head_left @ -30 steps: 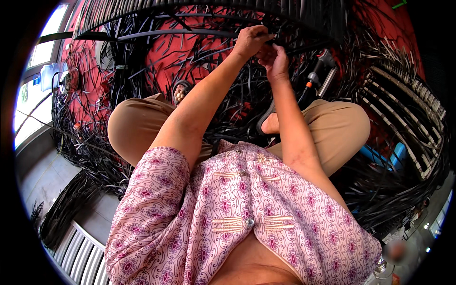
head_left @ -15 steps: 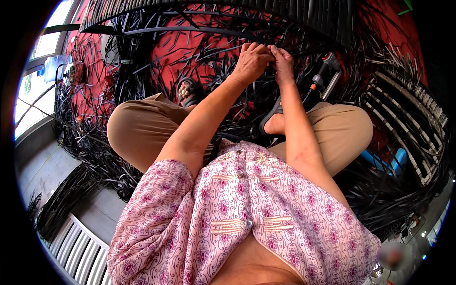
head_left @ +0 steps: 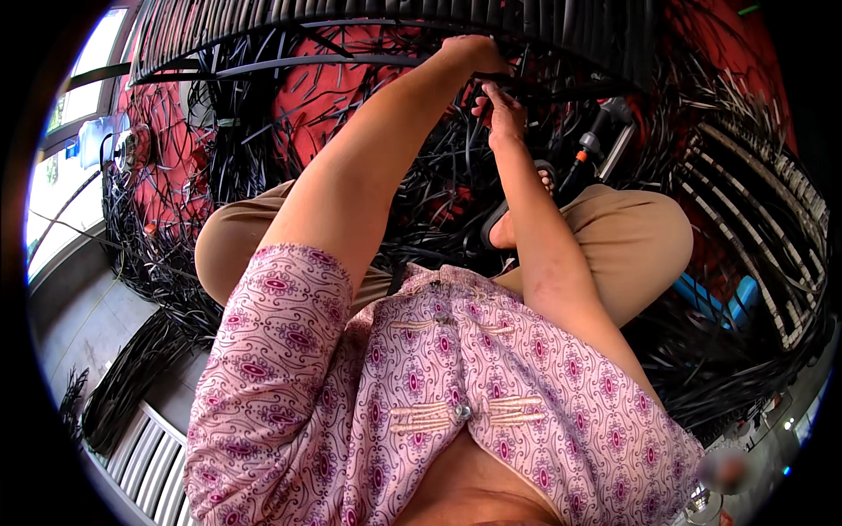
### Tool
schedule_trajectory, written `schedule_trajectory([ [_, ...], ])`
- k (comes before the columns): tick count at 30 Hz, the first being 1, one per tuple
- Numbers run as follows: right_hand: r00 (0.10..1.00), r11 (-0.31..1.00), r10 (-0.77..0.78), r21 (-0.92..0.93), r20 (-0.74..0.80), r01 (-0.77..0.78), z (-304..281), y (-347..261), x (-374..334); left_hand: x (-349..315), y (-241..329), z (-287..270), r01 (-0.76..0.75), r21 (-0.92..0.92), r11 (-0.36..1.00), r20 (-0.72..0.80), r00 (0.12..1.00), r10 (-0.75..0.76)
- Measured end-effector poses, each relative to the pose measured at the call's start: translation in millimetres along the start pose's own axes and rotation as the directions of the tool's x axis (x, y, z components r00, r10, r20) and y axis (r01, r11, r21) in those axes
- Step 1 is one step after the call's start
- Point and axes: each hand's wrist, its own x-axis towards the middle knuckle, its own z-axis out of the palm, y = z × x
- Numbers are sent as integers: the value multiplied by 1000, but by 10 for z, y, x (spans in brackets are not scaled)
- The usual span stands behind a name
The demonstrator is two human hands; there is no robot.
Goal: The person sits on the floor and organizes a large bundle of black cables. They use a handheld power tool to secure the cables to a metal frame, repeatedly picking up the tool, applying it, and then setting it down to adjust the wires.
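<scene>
At the top of the view a curved frame wrapped in dark strips stands in front of me. My left hand reaches to its lower edge, wrist bent; its fingertips are hidden, so what they hold, if anything, does not show. Just below and to the right, my right hand is raised near the same edge. Its fingers are parted, and I see nothing gripped in them. A long dark strip runs along beneath the frame toward my left hand.
Cut black strips litter the red floor covering. Right of my knee lie a black power tool with an orange band, a blue object and a framework with pale wrapped bars. A strip bundle and a slatted white piece lie lower left.
My left hand has moved up and forward to the frame's edge, away from my right hand. The right hand has shifted slightly left and down, and its fingers have spread.
</scene>
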Motion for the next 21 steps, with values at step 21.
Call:
schedule_trajectory([
  [21,993,991,101,86,58,-106,-69,51,-53,15,-311,233,-392,-443,806,-525,842,121],
])
